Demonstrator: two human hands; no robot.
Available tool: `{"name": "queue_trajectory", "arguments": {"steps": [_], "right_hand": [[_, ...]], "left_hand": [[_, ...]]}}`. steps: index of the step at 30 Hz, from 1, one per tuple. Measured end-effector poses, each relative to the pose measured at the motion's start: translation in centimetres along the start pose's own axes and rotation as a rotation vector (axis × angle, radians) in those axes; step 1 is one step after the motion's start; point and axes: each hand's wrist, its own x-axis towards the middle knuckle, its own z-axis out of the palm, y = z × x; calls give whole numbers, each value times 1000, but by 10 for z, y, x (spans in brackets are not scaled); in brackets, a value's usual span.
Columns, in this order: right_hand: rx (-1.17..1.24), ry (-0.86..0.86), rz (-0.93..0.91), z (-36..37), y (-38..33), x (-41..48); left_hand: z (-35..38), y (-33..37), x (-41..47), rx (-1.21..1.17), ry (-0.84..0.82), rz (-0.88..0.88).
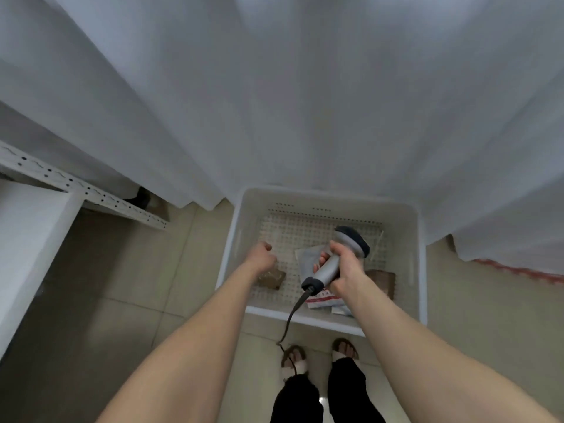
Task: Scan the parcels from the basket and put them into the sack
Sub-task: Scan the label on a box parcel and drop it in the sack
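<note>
Pick-up step. Left grip (262,254) curled, holding nothing, just above brown parcel (272,277) at basket (305,193) 8 o'clock. Right grip (345,265) wrapped round scanner (354,241). Next, likely: grasp parcel, lift, present label to scanner.

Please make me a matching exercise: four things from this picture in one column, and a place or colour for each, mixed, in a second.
1 scanner
2 basket
3 cable
4 shelf

A white, on the floor
B at the far left
C gripped by the right hand
D dark, crossing the basket's near rim

Pairs: 1-C, 2-A, 3-D, 4-B
</note>
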Motion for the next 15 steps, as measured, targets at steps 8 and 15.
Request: {"name": "queue_trajectory", "arguments": {"steps": [8,15], "right_hand": [[77,81,201,13,51,209],[3,121,293,2,102,367]], "left_hand": [[57,-90,184,-76,16,-131],[120,-152,321,-107,-21,-206]]}}
